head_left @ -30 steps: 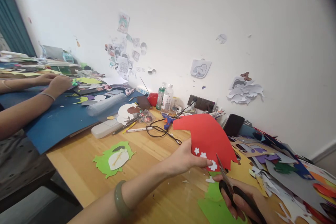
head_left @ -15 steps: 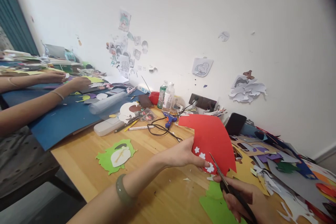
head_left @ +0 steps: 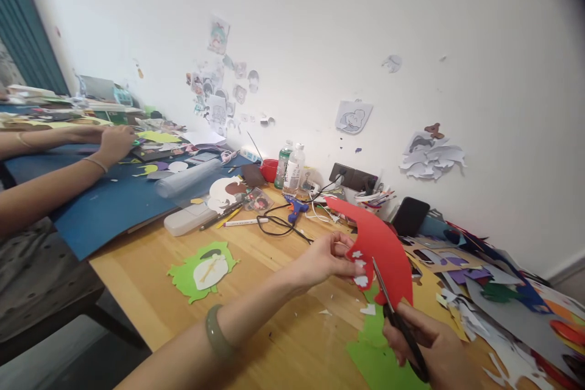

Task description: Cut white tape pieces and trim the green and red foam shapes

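A curved red sheet, with white flower shapes on its left part, is held above the table. My left hand pinches it by the left edge near the flowers, thumb on top. My right hand is closed round the black handles of a pair of scissors. The blades point up and away and lie at the cut in the red sheet. Beneath them a bright green sheet rests on the table. Some of my right fingers are hidden behind the handles.
A green cut-out with a white oval lies left on the wooden table. Behind are a blue glue gun with a black cord, two bottles and a phone. Paper scraps pile up at right. Another person's hands work at left.
The red sheet has turned and bent, and the cut between its flowered part and the rest has opened wider. My left hand has turned slightly. The other person's hands have come together.
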`<state>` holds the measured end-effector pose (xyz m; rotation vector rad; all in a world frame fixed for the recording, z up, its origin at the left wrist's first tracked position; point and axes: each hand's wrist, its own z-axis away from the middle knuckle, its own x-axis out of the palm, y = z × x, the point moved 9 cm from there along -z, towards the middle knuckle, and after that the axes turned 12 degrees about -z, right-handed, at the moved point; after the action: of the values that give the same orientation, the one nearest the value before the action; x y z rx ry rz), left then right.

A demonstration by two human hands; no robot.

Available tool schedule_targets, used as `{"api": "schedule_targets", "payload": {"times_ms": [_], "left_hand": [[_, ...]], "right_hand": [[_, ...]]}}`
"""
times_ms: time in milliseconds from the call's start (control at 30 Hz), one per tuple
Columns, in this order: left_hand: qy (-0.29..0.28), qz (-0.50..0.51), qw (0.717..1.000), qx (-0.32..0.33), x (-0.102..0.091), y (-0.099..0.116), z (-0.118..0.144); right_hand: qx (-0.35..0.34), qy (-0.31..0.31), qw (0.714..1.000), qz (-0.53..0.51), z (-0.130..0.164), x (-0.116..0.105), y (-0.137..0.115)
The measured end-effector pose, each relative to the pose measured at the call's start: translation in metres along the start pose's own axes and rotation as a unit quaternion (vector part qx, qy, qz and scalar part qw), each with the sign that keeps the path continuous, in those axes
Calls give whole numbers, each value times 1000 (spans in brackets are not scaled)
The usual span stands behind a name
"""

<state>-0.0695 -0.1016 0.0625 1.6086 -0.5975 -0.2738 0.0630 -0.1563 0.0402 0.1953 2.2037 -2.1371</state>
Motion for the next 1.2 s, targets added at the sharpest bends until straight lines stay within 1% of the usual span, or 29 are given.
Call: {"api": "schedule_targets", "payload": {"times_ms": [100,200,300,400,500,567,633,700,733,767,800,833,867,900,933,1000,1033,1067,1100,1200], "left_hand": [[61,21,998,15,-7,-1,-3],[87,9,994,60,-8,7,-2],[110,-48,988,96,-10,12,2],[138,-143,973,115,-13,13,5],[173,-244,944,141,-16,17,9],[186,-288,926,158,-16,21,12],[191,-330,905,187,-14,28,15],[191,-379,875,235,-8,37,20],[189,-402,857,260,-5,41,23],[186,-417,844,281,-2,44,25],[182,-426,835,296,1,46,27],[179,-426,833,303,2,47,29],[175,-417,840,300,2,48,29],[173,-393,857,285,0,46,27],[171,-346,888,251,-5,42,23],[158,-218,951,149,-14,25,13],[147,-156,972,97,-16,15,9],[135,-105,984,56,-17,6,5],[125,-71,989,29,-17,0,3],[110,-25,994,1,-16,-10,-1]], "right_hand": [[28,-6,998,-54,-3,3,9],[36,-20,996,-80,-3,11,16],[42,-27,993,-107,-5,16,25],[63,-43,987,-140,-6,21,33],[107,-79,975,-179,0,31,35],[150,-102,957,-226,9,39,33],[203,-129,921,-306,20,49,32],[240,-157,881,-377,28,58,32],[246,-165,873,-387,29,60,33],[241,-164,879,-377,27,60,35],[230,-158,892,-355,24,58,38],[216,-150,907,-327,19,56,41],[202,-141,921,-300,15,53,44],[186,-135,933,-276,10,51,45],[169,-130,942,-258,6,49,45],[136,-119,957,-228,1,46,43],[119,-112,963,-214,0,44,41],[106,-106,967,-204,-1,42,39],[96,-101,971,-196,-2,41,39],[80,-101,975,-180,-2,41,41]]}}
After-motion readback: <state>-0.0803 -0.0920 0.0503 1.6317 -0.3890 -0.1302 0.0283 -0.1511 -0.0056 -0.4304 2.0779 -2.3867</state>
